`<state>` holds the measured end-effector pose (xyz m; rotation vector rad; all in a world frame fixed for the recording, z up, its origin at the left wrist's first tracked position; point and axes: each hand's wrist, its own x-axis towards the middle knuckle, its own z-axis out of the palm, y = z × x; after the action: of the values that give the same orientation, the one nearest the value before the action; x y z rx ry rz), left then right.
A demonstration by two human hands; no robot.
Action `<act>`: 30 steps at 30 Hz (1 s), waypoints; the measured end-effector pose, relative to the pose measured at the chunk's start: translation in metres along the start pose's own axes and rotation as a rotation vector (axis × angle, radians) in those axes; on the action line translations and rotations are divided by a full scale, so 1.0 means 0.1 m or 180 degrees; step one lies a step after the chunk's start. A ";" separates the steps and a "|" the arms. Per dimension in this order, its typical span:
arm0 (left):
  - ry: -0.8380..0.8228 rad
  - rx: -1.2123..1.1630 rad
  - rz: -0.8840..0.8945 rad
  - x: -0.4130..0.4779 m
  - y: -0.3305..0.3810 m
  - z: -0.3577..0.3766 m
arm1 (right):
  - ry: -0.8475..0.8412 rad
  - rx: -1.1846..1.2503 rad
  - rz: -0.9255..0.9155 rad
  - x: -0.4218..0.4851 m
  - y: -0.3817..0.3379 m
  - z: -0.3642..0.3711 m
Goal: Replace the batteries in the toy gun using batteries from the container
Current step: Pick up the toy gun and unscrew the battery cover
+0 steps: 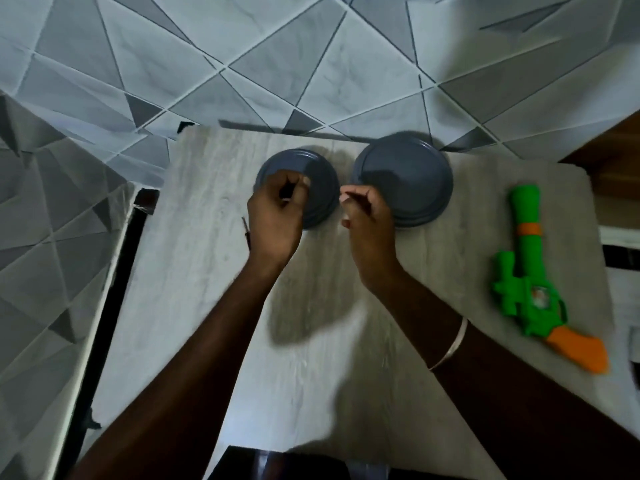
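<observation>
Nearest to me, both forearms reach forward over the pale table (194, 306), and the right one wears a thin bangle (450, 344). Farther out, the left hand (277, 213) has its fingers curled, with thumb and forefinger close together over the near edge of the left grey container (323, 188). Something dark sits between the fingertips, but motion blur keeps me from telling whether it is gripped. A thin dark stick (245, 227) pokes out just left of that hand. I cannot tell whether the hand holds it.

The right hand (369, 223) is curled too, its fingertips drawn together just left of the right grey container (412, 178). I cannot make out whether it pinches anything. The hands are near each other but apart.

The toy gun (530, 282), green and orange, lies flat on the table well to the right of the right hand, untouched. Beyond the containers stands a wall (277, 64) with a grey triangle pattern.
</observation>
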<state>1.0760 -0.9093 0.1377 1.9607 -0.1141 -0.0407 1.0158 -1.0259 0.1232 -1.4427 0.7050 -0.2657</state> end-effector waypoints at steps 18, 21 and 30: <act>-0.0165 -0.0506 0.1562 0.02 -0.65 0.93 | 0.0085 -0.0189 -0.1040 0.31 0.91 -0.58; 0.0033 -0.0504 0.1918 -0.13 -0.52 0.96 | 0.0077 -0.0178 -0.1333 0.22 0.91 -0.59; -0.0014 -0.0856 0.1510 -1.01 -0.64 0.73 | 0.0173 -0.0032 -0.1466 -0.66 1.19 -0.50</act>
<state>0.9736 -0.9418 0.0479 1.6236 -0.5452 0.2394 0.9062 -1.0119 0.0292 -1.6015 0.4089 -0.6595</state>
